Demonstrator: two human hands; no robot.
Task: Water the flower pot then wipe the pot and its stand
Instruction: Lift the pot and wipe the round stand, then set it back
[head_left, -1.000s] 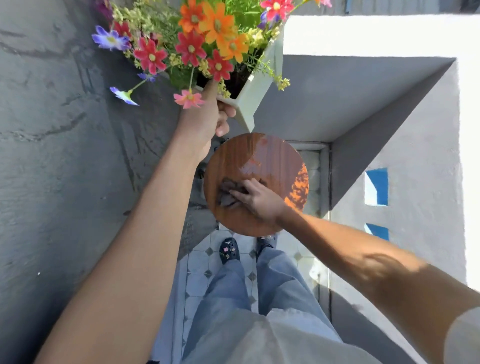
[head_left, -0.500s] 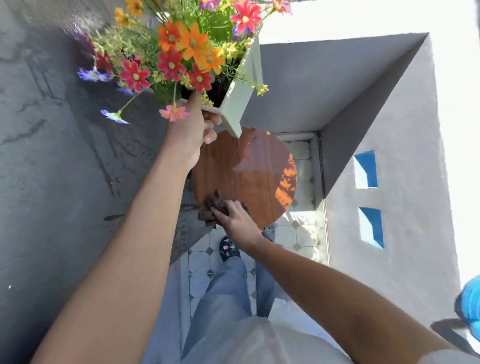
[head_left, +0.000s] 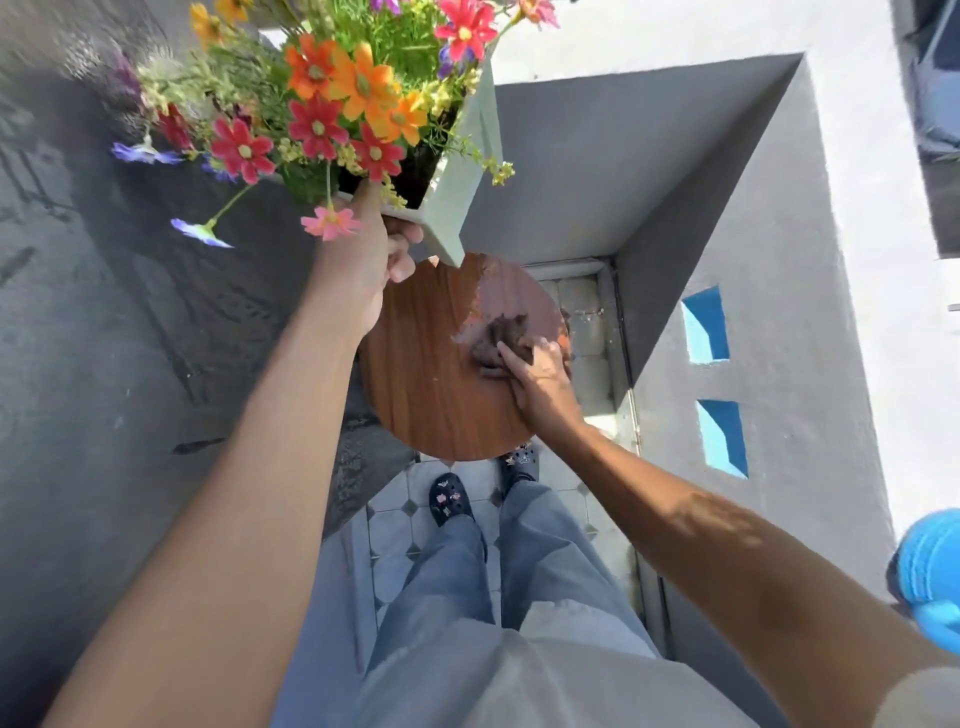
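My left hand (head_left: 363, 265) grips the rim of a pale square flower pot (head_left: 462, 171) full of red, orange and purple flowers (head_left: 332, 109), holding it lifted and tilted above the stand's far left edge. The stand is a round brown wooden top (head_left: 431, 384) below the pot. My right hand (head_left: 540, 379) presses a dark brown cloth (head_left: 501, 338) flat on the stand's right side. A wet, lighter patch (head_left: 509, 291) shows on the wood just beyond the cloth.
A dark grey wall (head_left: 104, 364) rises on the left. A pale grey parapet (head_left: 769, 332) with blue openings runs on the right. My legs and dark shoes (head_left: 451, 501) stand on tiled floor below the stand. A blue object (head_left: 930, 577) sits at the right edge.
My right hand has slid the cloth from the stand's near left edge across to its right side. The pot stays held up in my left hand.
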